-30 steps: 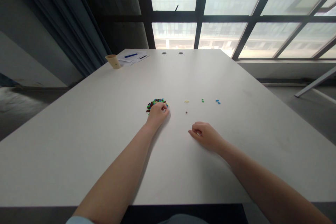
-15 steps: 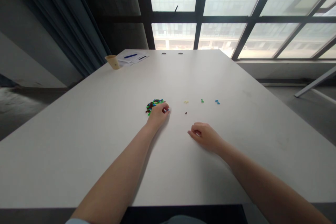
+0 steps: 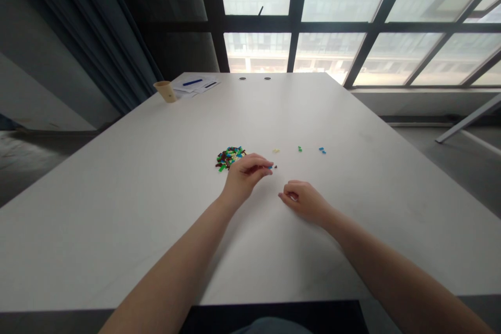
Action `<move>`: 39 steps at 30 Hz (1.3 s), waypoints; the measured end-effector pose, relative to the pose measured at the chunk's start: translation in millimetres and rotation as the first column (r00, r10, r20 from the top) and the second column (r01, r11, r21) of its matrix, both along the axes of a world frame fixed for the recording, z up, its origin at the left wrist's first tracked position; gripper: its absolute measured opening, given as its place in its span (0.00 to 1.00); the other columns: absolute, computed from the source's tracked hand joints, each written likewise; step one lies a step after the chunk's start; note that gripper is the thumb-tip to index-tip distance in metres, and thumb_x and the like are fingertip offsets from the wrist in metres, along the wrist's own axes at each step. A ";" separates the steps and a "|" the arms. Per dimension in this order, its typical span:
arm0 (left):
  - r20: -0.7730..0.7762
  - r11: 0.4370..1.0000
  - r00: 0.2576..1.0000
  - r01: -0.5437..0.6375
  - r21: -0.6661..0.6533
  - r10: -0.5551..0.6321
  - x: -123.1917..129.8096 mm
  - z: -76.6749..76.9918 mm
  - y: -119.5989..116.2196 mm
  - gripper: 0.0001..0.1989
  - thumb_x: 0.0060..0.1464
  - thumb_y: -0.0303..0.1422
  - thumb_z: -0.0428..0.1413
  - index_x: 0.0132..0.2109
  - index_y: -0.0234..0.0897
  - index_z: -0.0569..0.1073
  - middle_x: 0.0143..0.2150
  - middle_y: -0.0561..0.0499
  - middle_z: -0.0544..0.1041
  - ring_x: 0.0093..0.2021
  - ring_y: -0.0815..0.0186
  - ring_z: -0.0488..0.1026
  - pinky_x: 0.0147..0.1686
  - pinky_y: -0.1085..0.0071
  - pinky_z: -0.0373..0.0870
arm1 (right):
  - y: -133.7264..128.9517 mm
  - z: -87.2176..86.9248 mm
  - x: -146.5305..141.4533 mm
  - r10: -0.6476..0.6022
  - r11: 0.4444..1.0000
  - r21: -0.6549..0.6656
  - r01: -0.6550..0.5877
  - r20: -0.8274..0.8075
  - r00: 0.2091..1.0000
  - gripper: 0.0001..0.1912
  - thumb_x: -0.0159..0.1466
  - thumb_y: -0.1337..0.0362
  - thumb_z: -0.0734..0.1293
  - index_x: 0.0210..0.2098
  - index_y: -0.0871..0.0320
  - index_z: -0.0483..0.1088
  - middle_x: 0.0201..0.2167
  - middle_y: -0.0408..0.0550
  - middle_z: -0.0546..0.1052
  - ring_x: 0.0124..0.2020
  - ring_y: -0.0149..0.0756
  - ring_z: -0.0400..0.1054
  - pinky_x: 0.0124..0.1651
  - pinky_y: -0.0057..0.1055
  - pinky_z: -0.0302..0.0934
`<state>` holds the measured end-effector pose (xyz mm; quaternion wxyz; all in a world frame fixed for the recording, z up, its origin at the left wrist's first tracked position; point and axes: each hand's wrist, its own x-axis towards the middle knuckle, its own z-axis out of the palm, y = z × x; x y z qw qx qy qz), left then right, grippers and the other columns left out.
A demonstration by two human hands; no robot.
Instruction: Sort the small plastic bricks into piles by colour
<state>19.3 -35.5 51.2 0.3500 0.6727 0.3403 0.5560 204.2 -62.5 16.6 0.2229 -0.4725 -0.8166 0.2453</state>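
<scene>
My left hand (image 3: 246, 173) pinches a small blue building brick (image 3: 270, 167) between thumb and fingertips, just above the table. It is to the right of a mixed pile of small bricks (image 3: 227, 158) in brown, green, blue and cream, and partly covers that pile. A tiny dark brown brick (image 3: 276, 167) lies right beside the fingertips. My right hand (image 3: 307, 201) rests on the table, nearer to me, with its fingers curled in and nothing visible in them. Beyond the hands sit small groups of cream bricks (image 3: 276, 151), green bricks (image 3: 300, 149) and blue bricks (image 3: 322, 151).
The white table (image 3: 352, 177) spreads out around the bricks. At its far left edge stands a tan paper cup (image 3: 167, 93) beside papers (image 3: 195, 87) with a blue pen (image 3: 192, 83). Two dark round discs (image 3: 242, 79) are near the far edge.
My left hand has moved right, away from the pile, with the blue brick in its fingertips, and more of the pile shows. My right hand has stayed in place.
</scene>
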 end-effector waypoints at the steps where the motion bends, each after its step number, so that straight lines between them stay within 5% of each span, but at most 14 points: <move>1: 0.022 1.000 1.000 0.016 0.008 -0.016 1.2 2.6 -2.3 0.04 0.43 0.28 0.61 0.31 0.40 0.77 0.30 0.52 0.75 0.31 0.71 0.69 0.30 0.75 0.66 | 0.1 -0.3 0.0 0.002 1.000 0.000 -0.002 -0.001 1.000 0.15 0.59 0.64 0.60 0.17 0.58 0.54 0.18 0.39 0.59 0.22 0.26 0.52 0.28 0.26 0.45; 11: 0.098 0.997 0.994 0.055 -0.055 -0.050 2.7 5.2 -4.6 0.03 0.42 0.29 0.61 0.30 0.40 0.78 0.29 0.51 0.75 0.31 0.70 0.70 0.30 0.73 0.66 | -0.2 -1.1 -0.7 0.009 1.000 0.019 -0.008 -0.020 1.000 0.15 0.59 0.65 0.61 0.18 0.58 0.56 0.18 0.39 0.60 0.22 0.26 0.53 0.27 0.25 0.47; 15: 0.122 0.980 0.991 0.080 -0.182 -0.058 5.6 -2.2 -0.5 0.04 0.41 0.32 0.62 0.29 0.38 0.77 0.28 0.51 0.75 0.30 0.69 0.69 0.30 0.72 0.65 | -4.3 7.5 0.4 -0.006 0.983 0.180 0.039 -0.181 0.983 0.07 0.60 0.65 0.61 0.27 0.58 0.66 0.21 0.39 0.62 0.23 0.26 0.55 0.28 0.25 0.51; 18: 0.116 0.917 0.983 0.175 -0.358 -0.142 10.2 -10.3 1.6 0.08 0.40 0.36 0.62 0.27 0.36 0.77 0.25 0.52 0.74 0.28 0.70 0.67 0.31 0.72 0.64 | -9.4 16.7 3.2 0.021 0.924 0.366 0.110 -0.337 0.941 0.07 0.61 0.66 0.62 0.39 0.57 0.68 0.23 0.40 0.63 0.23 0.26 0.56 0.28 0.25 0.54; 22: 0.143 0.778 0.942 0.331 -0.534 -0.302 16.3 -19.4 0.7 0.15 0.38 0.42 0.62 0.24 0.32 0.75 0.20 0.53 0.71 0.25 0.71 0.65 0.31 0.72 0.62 | -11.4 20.8 7.5 0.104 0.884 0.462 0.063 -0.328 0.939 0.11 0.60 0.66 0.64 0.43 0.55 0.70 0.24 0.42 0.65 0.26 0.27 0.59 0.30 0.25 0.56; 27: 0.165 0.707 0.901 0.418 -0.570 -0.400 19.4 -27.0 -0.9 0.19 0.38 0.47 0.61 0.24 0.31 0.74 0.20 0.53 0.69 0.25 0.72 0.63 0.30 0.73 0.59 | -8.2 15.3 9.2 0.077 0.883 0.465 0.071 -0.291 0.954 0.08 0.61 0.65 0.63 0.37 0.54 0.74 0.23 0.43 0.65 0.26 0.28 0.61 0.30 0.26 0.58; 39: 0.215 0.640 0.922 0.379 -0.669 -0.321 22.9 -38.2 -2.8 0.18 0.41 0.43 0.60 0.39 0.36 0.78 0.24 0.53 0.70 0.24 0.76 0.61 0.26 0.77 0.57 | -3.3 11.4 12.4 -0.068 0.934 0.336 0.125 -0.176 0.982 0.12 0.63 0.63 0.60 0.40 0.55 0.74 0.27 0.46 0.69 0.29 0.30 0.64 0.35 0.27 0.59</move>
